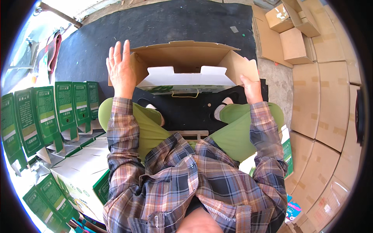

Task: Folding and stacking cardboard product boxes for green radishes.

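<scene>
An open cardboard box (182,56) stands on the black mat in front of me, between and beyond my feet. Its inside is plain brown. The near side is white with green print, a white cut-out flap and a cord handle (185,94). My left hand (122,72) lies flat along the box's left end, fingers stretched out and pointing away from me. At the right end, my right hand (251,85) grips the brown side panel, with the thumb on the near face and the fingers mostly hidden behind it.
Several green and white cartons (46,114) stand in rows at my left, with a white box (83,163) nearer me. Taped brown cartons (330,105) are stacked along the right. Small open brown boxes (297,44) sit at the far right. Black matting (163,23) covers the floor ahead.
</scene>
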Tool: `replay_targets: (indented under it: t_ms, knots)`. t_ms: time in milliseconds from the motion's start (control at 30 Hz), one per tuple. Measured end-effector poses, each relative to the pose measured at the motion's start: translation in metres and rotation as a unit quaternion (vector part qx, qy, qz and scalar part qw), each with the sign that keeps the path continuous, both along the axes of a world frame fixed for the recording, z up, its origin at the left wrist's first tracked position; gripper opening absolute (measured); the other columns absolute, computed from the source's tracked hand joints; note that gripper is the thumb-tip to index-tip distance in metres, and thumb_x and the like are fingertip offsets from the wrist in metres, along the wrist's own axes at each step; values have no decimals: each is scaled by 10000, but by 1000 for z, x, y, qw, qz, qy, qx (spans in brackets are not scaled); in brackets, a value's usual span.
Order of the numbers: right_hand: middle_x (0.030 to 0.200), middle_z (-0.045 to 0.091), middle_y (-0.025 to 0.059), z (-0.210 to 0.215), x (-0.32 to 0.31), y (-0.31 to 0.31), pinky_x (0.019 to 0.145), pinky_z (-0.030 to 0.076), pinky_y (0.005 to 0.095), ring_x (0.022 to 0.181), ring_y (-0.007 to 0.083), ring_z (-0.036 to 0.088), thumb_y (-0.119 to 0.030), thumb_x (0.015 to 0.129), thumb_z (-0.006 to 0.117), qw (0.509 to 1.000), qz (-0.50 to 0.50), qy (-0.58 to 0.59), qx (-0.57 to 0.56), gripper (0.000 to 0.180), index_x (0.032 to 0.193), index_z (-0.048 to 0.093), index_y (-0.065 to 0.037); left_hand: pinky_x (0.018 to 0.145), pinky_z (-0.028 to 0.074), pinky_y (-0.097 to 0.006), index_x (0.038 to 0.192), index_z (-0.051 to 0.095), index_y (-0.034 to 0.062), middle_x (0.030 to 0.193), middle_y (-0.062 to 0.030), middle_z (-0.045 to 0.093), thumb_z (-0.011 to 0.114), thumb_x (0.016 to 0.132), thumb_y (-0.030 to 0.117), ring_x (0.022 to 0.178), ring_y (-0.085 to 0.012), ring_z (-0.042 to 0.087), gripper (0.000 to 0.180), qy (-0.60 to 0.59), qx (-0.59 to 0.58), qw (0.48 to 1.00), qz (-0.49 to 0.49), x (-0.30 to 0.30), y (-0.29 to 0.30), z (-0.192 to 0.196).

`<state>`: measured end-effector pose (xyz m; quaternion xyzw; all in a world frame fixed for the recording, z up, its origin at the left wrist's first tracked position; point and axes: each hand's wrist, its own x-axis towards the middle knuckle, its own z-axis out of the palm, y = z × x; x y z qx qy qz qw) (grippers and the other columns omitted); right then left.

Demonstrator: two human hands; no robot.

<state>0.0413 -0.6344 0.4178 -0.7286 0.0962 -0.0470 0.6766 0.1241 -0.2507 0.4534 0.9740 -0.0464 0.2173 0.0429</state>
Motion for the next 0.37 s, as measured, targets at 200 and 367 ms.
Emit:
replay_targets:
  t_ms: [200, 367]
  knots:
    - [1335, 449, 44, -9, -2, -10, 898, 483, 352, 1172, 174, 492, -59, 885, 516, 999, -34, 17, 17, 522, 1382, 358, -80, 896, 452, -340, 1029, 653, 40, 981, -101, 633, 724, 679, 88, 984, -258, 584, 361, 217, -287, 910, -206, -2, 3, -4]
    - [1342, 443, 46, -20, -1, -14, 916, 471, 359, 1182, 180, 482, -94, 897, 541, 999, -32, 33, 23, 528, 1390, 351, -89, 965, 402, -384, 1176, 595, 73, 1142, -119, 592, 789, 615, 362, 1104, -290, 502, 660, 299, -234, 886, -268, -15, 12, -12]
